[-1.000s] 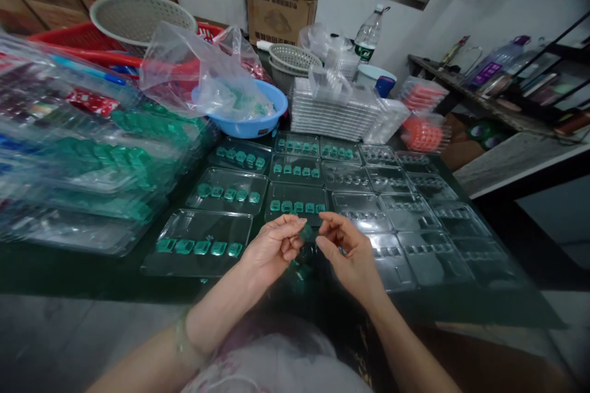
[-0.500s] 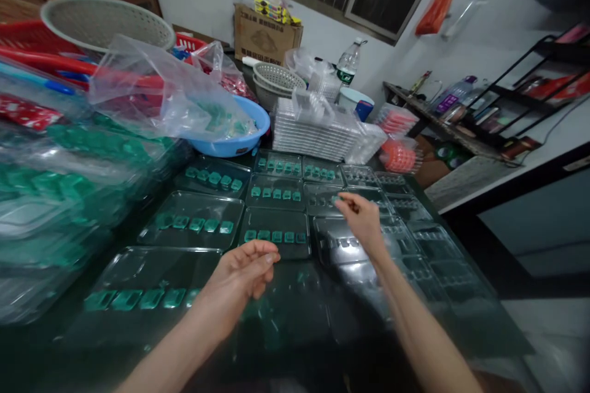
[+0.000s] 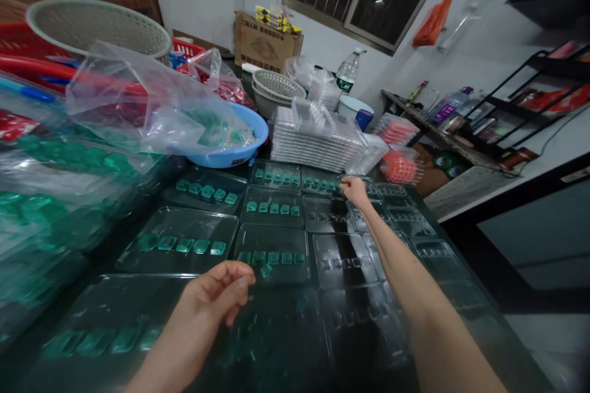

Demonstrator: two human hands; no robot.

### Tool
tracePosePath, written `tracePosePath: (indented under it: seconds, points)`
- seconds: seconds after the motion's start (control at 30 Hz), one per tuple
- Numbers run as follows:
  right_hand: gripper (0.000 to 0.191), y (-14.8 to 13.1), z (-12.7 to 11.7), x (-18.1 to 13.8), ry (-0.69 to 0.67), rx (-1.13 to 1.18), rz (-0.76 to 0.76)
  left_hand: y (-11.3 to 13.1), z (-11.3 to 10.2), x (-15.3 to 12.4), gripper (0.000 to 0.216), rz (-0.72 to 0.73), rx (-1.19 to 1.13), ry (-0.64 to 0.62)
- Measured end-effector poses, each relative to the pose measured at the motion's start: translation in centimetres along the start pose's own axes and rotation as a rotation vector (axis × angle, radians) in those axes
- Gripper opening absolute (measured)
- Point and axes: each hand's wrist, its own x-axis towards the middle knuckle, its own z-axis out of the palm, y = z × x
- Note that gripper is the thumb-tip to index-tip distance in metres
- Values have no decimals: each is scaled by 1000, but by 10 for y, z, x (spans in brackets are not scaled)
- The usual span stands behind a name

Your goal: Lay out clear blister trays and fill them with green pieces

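Clear plastic trays (image 3: 271,238) lie in rows across a dark table, many holding a line of small green translucent pieces (image 3: 273,258). My left hand (image 3: 216,295) hovers in front, thumb and fingertips pinched together; whatever they hold, if anything, is hidden. It is nearest a tray with green pieces and a loose green piece (image 3: 266,271). Farther off, my right hand (image 3: 354,190) reaches to the back row, fingers closed at the right end of a tray of green pieces (image 3: 320,184). What is in its fingertips is too small to make out. Trays with colourless compartments (image 3: 341,262) lie below my right forearm.
A blue basin (image 3: 225,159) with a plastic bag (image 3: 152,101) over it stands back left. Stacked clear trays (image 3: 313,141) stand behind the rows. At left are piled packs with green pieces (image 3: 50,209); orange-red packs (image 3: 397,163) sit back right.
My right hand has moved farther back, from the middle rows to the back row. My left hand has shifted slightly left and nearer. The view has tilted slightly.
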Motion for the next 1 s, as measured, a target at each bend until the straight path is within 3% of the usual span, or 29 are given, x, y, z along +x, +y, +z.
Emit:
tracePosePath:
  seconds: [0.4, 0.53, 0.7, 0.8, 0.87, 1.0]
  points:
    - [21, -20, -13, 0, -132, -220, 36, -8, 0, 3, 20, 35, 74, -29]
    - [16, -30, -17, 1, -160, -229, 61, -4, 9, 0, 18, 105, 118, 3]
    - [29, -34, -25, -5, -155, -206, 94, -1, 8, -13, 16, 217, 263, 25]
    - [41, -44, -40, -34, -41, -134, 54, -9, 0, -22, 14, 275, 396, -31]
    - [39, -59, -54, -72, 39, 11, -69, -15, -2, -26, 12, 309, 486, -73]
    - [24, -97, -78, -171, -194, 279, -400, -22, 4, -27, 11, 423, 636, -135]
